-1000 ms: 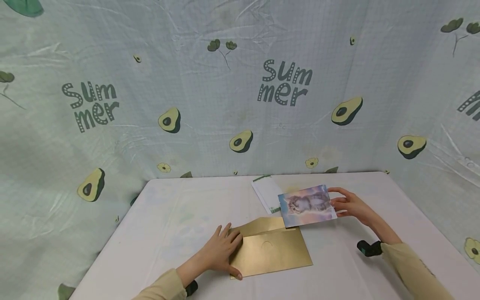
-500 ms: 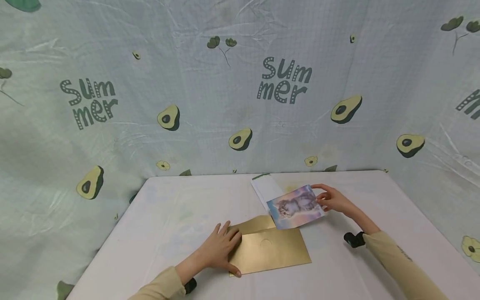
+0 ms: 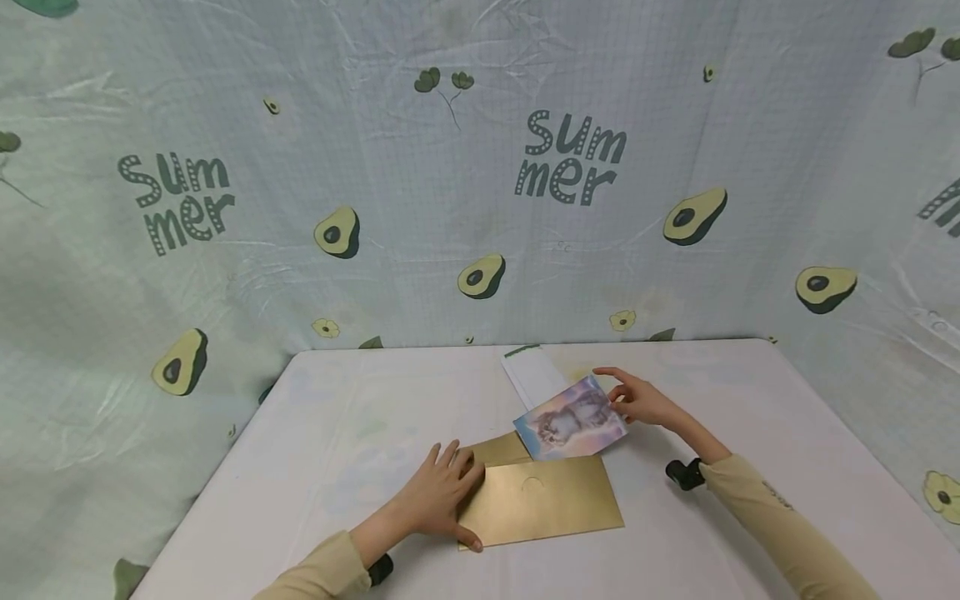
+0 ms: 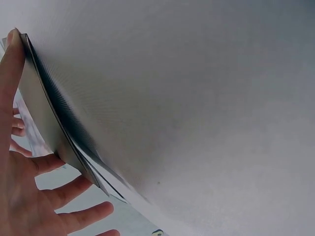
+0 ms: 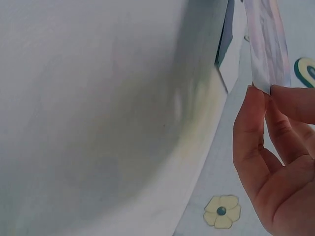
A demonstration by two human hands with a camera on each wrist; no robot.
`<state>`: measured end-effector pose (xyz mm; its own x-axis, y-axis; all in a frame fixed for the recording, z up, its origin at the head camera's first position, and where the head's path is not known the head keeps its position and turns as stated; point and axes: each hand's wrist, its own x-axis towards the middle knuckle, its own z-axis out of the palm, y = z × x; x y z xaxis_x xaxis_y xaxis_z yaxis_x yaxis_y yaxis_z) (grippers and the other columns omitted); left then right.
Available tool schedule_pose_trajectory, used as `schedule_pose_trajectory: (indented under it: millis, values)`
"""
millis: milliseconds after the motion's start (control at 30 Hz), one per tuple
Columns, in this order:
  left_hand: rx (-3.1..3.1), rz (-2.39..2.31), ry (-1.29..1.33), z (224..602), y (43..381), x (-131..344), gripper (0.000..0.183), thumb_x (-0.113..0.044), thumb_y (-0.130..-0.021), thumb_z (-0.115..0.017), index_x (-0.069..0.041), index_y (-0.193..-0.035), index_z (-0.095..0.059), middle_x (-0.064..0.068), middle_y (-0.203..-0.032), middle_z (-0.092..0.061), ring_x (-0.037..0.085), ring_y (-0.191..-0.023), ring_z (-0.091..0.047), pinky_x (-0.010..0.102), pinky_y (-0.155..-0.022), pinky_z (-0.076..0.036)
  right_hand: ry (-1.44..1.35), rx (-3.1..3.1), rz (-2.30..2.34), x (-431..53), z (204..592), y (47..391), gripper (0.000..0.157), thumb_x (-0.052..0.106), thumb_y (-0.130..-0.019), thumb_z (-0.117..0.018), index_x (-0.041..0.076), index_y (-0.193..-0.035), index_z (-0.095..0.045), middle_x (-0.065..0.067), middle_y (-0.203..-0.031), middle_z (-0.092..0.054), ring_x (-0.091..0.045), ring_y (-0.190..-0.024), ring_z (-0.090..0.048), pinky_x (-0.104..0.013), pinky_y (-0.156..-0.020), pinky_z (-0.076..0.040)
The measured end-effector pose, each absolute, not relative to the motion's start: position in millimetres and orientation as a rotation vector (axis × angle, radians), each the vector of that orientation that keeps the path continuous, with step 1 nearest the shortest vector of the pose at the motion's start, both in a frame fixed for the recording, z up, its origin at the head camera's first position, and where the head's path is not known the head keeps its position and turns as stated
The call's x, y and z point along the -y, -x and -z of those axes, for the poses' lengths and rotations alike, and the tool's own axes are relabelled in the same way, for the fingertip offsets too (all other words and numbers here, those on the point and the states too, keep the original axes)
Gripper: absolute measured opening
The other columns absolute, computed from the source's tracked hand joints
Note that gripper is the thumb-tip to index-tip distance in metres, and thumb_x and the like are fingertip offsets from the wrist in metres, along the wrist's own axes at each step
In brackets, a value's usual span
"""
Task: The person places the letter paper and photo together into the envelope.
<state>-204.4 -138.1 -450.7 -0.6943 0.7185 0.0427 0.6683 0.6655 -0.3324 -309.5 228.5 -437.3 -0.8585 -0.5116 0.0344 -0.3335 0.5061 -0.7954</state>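
Observation:
A gold envelope (image 3: 551,504) lies on the table with its flap (image 3: 501,450) opened away from the person. My left hand (image 3: 438,497) rests on the envelope's left side, fingers spread, the thumb at the near corner. Between the thumb and fingertips of my right hand (image 3: 639,404) is the right edge of a card with a kitten picture (image 3: 572,421). The card tilts above the envelope, its lower left part covering some of the flap. In the right wrist view the pinch on the card (image 5: 268,49) shows closely.
Behind the card lies a white paper item (image 3: 536,377) with a green edge, partly hidden by it. The white table (image 3: 360,417) ends at a patterned curtain (image 3: 405,192) at the back. Each wrist wears a black camera (image 3: 684,475).
My right hand has carried the kitten card left, tilting it more and bringing it over the envelope's flap. The left hand stays on the envelope.

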Motion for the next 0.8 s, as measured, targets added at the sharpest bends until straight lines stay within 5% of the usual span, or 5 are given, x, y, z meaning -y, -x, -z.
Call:
schedule_pose_trajectory:
  millis: [800]
  values:
    - [2.721, -0.394, 1.163, 451.0, 205.0, 138.7, 0.101, -0.085, -0.055, -0.046, -0.015, -0.127, -0.04, 0.013, -0.124, -0.046, 0.037, -0.119, -0.042, 0.052, -0.092, -0.038, 0.813, -2.453, 1.196, -179.1, 450.8, 306.2, 0.056, -0.009, -0.078, -0.048, 0.007, -0.131, -0.036, -0.014, -0.084, -0.054, -0.01, -0.056, -0.05, -0.027, -0.047, -0.047]
